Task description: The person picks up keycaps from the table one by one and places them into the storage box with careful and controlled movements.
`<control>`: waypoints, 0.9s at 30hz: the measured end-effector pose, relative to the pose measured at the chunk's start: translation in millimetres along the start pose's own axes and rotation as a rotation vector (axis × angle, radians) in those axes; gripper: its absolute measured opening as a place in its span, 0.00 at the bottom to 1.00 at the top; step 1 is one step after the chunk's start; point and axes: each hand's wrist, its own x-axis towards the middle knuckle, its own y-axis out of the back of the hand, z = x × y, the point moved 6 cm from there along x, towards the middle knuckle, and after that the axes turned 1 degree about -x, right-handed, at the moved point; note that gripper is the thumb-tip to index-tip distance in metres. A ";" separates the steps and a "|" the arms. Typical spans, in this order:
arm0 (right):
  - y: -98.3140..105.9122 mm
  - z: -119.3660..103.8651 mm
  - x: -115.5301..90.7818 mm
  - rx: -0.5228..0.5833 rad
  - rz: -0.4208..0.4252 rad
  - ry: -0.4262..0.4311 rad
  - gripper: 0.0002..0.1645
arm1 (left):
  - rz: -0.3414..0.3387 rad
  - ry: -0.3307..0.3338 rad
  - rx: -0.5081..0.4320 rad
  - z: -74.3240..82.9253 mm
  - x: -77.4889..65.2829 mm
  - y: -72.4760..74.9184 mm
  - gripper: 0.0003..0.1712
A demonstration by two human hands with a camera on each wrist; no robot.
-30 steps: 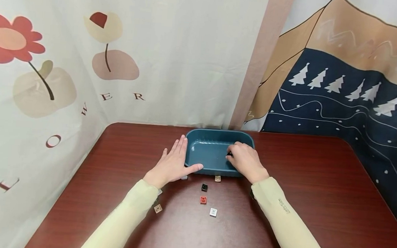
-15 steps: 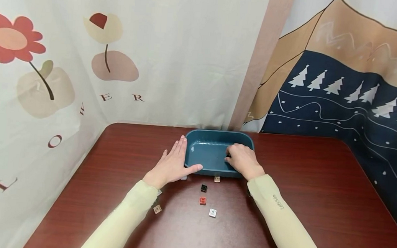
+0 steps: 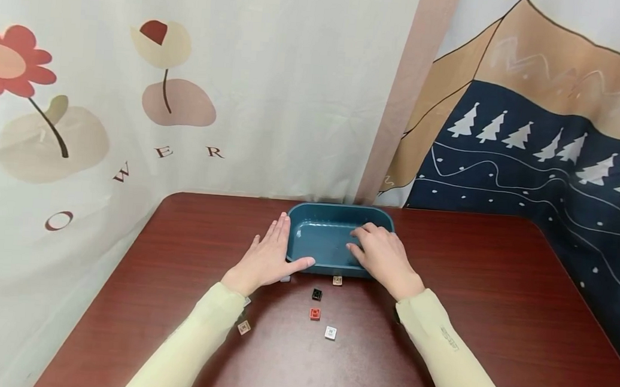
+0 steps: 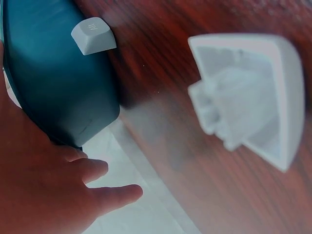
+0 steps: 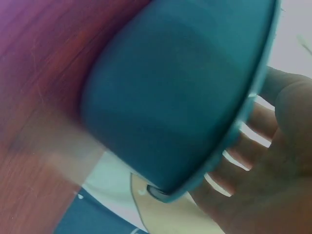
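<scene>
While the spread left hand (image 3: pixel 263 259) steadies the long blue plastic tub (image 3: pixel 323 242), the empty right hand (image 3: pixel 386 257), fingers loose, should lift out gently.

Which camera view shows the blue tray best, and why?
The head view: it shows the tray from above, with its inside and most of its rim, though the right hand covers part. Both wrist views show only part of its outside and rim, close up.
</scene>
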 end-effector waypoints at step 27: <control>11.1 -62.3 -83.9 0.057 0.123 0.341 0.25 | -0.003 -0.005 -0.006 0.6 1.5 1.1 0.71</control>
